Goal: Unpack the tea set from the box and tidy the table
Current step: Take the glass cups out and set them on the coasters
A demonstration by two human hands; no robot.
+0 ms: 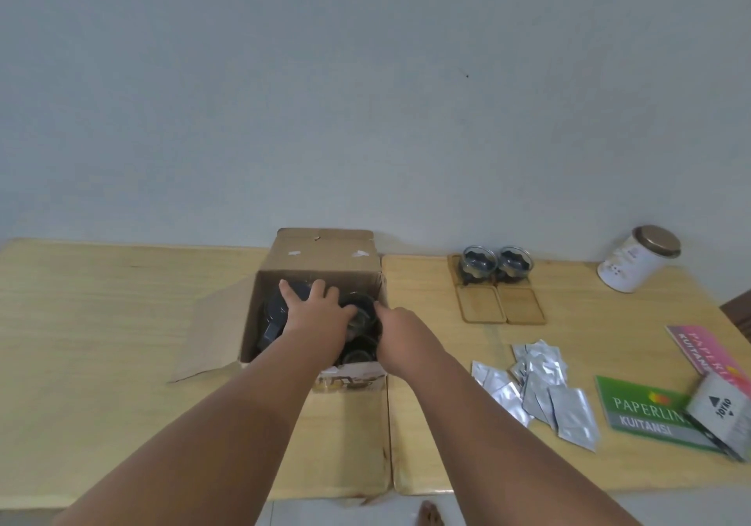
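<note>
An open cardboard box (321, 255) stands on the wooden table (101, 322) at the middle. Dark tea-set pieces lie inside it, among them a dark glass cup (357, 302) and a dark pot-like piece (271, 322) at the left. My left hand (317, 306) reaches into the box with fingers spread over the dark pieces, next to the cup. My right hand (400, 324) reaches in at the box's right wall; its fingertips are hidden behind the cup. To the right, two glass cups (498, 263) sit on wooden coasters, with two bare coasters (502, 304) in front.
A white tin with a bronze lid (638, 259) stands at the back right. Several silver sachets (540, 383) lie at the right, beside a green receipt book (646, 411), a pink one (707, 346) and a small grey box (723, 409). The box's flap (211, 334) spreads leftward.
</note>
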